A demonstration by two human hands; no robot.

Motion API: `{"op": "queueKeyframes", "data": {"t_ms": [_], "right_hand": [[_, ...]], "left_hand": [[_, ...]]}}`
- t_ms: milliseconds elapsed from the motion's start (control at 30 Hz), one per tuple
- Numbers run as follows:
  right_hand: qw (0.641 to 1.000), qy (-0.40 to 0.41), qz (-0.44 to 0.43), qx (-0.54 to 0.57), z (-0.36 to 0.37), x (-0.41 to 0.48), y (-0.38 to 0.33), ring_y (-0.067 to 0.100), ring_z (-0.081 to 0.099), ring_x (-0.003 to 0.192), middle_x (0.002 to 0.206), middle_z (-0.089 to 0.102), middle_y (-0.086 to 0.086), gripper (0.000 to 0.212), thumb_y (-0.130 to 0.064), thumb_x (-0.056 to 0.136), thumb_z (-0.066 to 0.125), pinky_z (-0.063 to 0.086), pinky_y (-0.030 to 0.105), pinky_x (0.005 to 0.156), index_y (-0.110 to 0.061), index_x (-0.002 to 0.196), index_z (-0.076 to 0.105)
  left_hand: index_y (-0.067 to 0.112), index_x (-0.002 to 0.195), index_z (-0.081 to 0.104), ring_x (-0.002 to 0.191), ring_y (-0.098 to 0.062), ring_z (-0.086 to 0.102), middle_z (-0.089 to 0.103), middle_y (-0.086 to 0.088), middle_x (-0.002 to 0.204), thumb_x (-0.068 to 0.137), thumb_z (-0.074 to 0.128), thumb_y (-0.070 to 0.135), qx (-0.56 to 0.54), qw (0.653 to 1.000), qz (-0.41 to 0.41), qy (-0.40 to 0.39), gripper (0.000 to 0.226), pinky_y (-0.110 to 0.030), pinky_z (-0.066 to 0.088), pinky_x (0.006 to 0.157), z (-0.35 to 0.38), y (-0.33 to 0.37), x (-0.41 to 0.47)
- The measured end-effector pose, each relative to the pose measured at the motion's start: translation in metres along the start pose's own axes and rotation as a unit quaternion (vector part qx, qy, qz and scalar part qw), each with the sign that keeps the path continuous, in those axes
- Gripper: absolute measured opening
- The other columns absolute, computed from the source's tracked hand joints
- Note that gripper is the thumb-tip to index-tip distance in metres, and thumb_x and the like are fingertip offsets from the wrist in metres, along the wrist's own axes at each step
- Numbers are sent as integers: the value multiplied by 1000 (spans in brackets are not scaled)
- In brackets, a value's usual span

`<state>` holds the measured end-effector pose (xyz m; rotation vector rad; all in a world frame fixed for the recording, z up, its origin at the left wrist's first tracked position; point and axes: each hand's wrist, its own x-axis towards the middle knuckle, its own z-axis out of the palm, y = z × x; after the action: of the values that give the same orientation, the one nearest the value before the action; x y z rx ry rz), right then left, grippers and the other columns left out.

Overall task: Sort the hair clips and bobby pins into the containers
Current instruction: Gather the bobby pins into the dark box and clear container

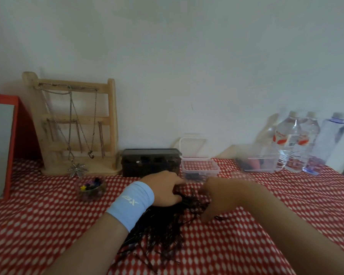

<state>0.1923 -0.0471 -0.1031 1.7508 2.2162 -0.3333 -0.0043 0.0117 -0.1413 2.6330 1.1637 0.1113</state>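
Note:
A big heap of black bobby pins (pixel 165 233) lies on the red-and-white cloth in the middle. My left hand (pixel 164 190), with a light blue wristband, reaches over the heap's far end, fingers curled down into the pins. My right hand (pixel 216 197) is at the heap's right edge, fingers bent onto the pins; what it holds is blurred. Just beyond both hands stands a small clear open box (pixel 200 168) with a few dark pins inside. A small glass bowl (pixel 90 190) of coloured hair clips sits to the left.
A dark lidded box (pixel 150 161) stands behind my left hand. A wooden jewellery stand (pixel 77 126) with chains and a red-framed mirror (pixel 2 145) are at the back left. Another clear container (pixel 259 162) and three water bottles (pixel 306 141) are at the back right.

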Motion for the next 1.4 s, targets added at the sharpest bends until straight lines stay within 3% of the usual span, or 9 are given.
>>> {"op": "queueKeyframes", "data": {"t_ms": [167, 433, 600, 700, 933, 1067, 1200, 1333, 1400], "right_hand": [[992, 39, -96, 68, 12, -1, 2, 14, 51, 115, 131, 51, -7, 60, -41, 86, 73, 43, 29, 102, -34, 141, 52], [993, 52, -55, 85, 7, -6, 27, 8, 54, 112, 128, 57, -15, 63, -38, 78, 81, 41, 22, 97, -35, 135, 56], [989, 65, -64, 114, 10, 3, 25, 0, 61, 81, 88, 65, -19, 26, -28, 82, 79, 43, 11, 69, -29, 108, 73], [984, 82, -78, 136, 11, 9, 12, -3, 59, 83, 92, 66, -19, 22, -25, 86, 76, 46, 12, 77, -27, 108, 74], [989, 107, -29, 98, 11, -10, 15, 8, 60, 89, 100, 66, -11, 33, -37, 84, 76, 49, 22, 82, -27, 114, 71], [988, 114, -18, 98, 14, -13, 9, 11, 63, 92, 105, 73, -6, 23, -22, 87, 73, 51, 24, 90, -24, 109, 76], [985, 142, -24, 98, 9, -6, -1, 3, 58, 85, 107, 72, -8, 29, -18, 85, 75, 45, 8, 80, -25, 113, 75], [991, 115, -13, 60, -4, 0, -6, 13, 58, 111, 127, 62, -6, 51, -18, 85, 71, 47, 27, 98, -30, 133, 59], [996, 70, -42, 39, -4, 6, -13, 16, 54, 121, 136, 55, -7, 69, -26, 80, 74, 45, 36, 105, -36, 143, 47]], "left_hand": [[40, 147, 36, 128, -14, 35, 43, 7, 137, 86, 58, 49, -1, 1000, 0, 12, 65, -38, 35, 110, 12, -7, 4], [33, 113, 67, 115, -5, 41, 50, 15, 123, 87, 62, 50, -31, 996, 44, 69, 31, -35, 41, 102, 18, -5, 3], [36, 134, 50, 114, -3, 36, 41, 18, 123, 66, 57, 83, 18, 1000, 25, 7, 83, -31, 40, 102, 13, 7, -2], [39, 135, 48, 109, -5, 35, 37, 17, 114, 61, 63, 82, 48, 998, 28, -12, 88, -30, 42, 98, 12, 11, -4], [37, 112, 68, 107, -5, 45, 47, 17, 110, 77, 65, 65, 1, 998, 43, 46, 45, -31, 44, 95, 18, 12, 0], [32, 105, 71, 104, -5, 50, 53, 14, 112, 75, 68, 63, -28, 998, 37, 52, 43, -32, 47, 95, 20, 8, 2], [30, 108, 70, 102, -8, 54, 55, 13, 109, 71, 71, 65, -68, 997, 15, 45, 51, -35, 48, 96, 14, 3, 0], [35, 142, 42, 124, -12, 38, 45, 10, 132, 60, 74, 72, -16, 999, -14, -43, 95, -38, 38, 108, -2, -4, -2], [33, 140, 44, 124, -14, 38, 44, 8, 133, 58, 76, 71, 9, 996, -35, -80, 96, -40, 40, 107, -8, -9, -3]]}}
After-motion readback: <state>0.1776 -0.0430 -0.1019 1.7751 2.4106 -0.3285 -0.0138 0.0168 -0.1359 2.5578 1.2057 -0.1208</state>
